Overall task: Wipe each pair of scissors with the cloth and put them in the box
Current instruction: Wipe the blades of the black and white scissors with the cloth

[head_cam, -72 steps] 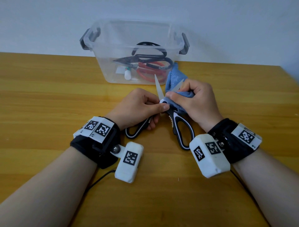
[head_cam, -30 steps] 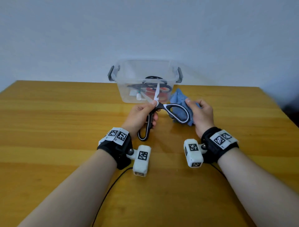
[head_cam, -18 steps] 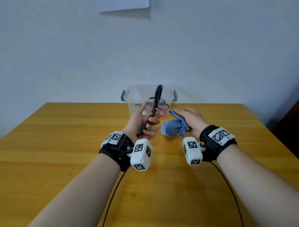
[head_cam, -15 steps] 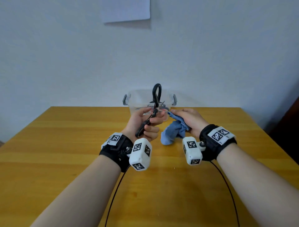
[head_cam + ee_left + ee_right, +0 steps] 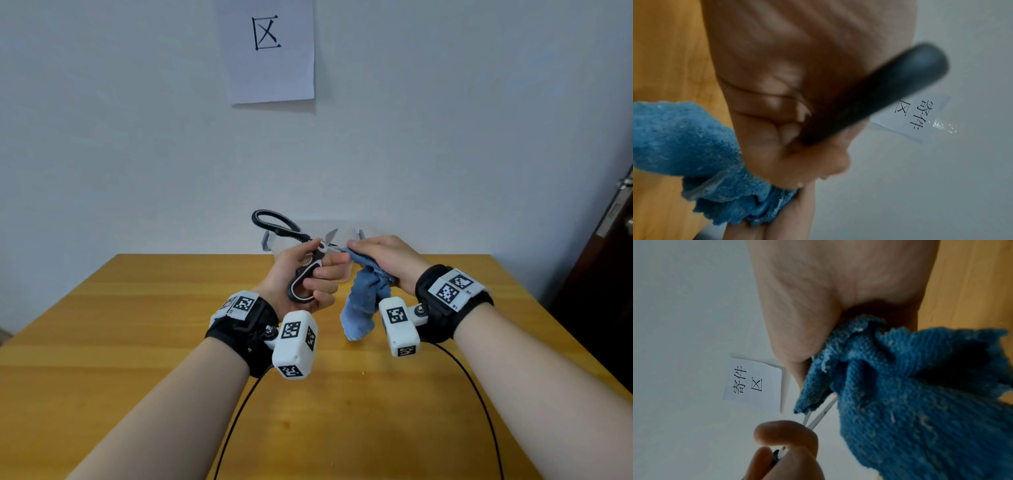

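Observation:
My left hand point(image 5: 310, 274) grips the black-and-white scissors point(image 5: 301, 253) by the lower handle, holding them above the table with the blades spread. The other handle loop sticks up to the left. My right hand point(image 5: 380, 260) holds the blue cloth point(image 5: 364, 301) and pinches it around one blade; the rest of the cloth hangs down. The right wrist view shows two thin blades point(image 5: 819, 414) running into the cloth point(image 5: 910, 394). The left wrist view shows a dark handle point(image 5: 869, 97) across my palm. The clear box point(image 5: 274, 240) stands behind my hands, mostly hidden.
The wooden table point(image 5: 137, 325) stretches left and front. A paper sign point(image 5: 270, 51) hangs on the white wall. A dark door point(image 5: 609, 260) stands at the right edge. Black cables point(image 5: 479, 394) trail from the wrist cameras over the table.
The view has tilted up toward the wall. My left hand lifted and turned the scissors off the table, blades now to the right, and my right hand brought the cloth onto a blade.

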A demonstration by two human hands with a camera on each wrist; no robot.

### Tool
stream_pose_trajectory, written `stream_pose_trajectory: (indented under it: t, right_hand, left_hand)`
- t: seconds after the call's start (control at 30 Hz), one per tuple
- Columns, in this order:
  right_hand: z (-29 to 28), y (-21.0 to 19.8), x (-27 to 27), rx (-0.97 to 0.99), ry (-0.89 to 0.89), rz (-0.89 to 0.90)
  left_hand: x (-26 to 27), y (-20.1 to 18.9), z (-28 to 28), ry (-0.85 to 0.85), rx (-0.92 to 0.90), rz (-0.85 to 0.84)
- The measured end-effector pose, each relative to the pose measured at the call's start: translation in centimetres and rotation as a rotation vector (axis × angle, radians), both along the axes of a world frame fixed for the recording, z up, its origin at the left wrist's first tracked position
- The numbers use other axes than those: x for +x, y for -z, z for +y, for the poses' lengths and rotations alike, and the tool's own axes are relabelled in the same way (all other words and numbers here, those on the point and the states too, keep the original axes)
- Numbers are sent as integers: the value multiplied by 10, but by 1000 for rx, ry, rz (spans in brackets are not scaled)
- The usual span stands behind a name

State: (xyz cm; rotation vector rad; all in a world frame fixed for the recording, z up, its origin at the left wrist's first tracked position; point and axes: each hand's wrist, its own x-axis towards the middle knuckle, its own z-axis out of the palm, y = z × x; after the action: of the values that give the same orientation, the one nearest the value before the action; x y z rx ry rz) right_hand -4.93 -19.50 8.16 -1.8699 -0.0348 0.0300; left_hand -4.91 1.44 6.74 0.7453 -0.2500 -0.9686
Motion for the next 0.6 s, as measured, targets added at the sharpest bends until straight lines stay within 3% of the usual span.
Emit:
stream_pose_trajectory:
  t: [0.17, 0.37, 0.6]
  right_hand:
    - [-2, -10, -2, -106, -53, -9]
    - [-13, -18, 0, -164, 21, -82]
    - [-9, -18, -6, -179, -27, -63]
  left_hand:
    - [-10, -14, -3, -151, 200, -109]
    - [-18, -17, -10, -442, 643, -449]
    - [-11, -6, -12, -741, 596, -441]
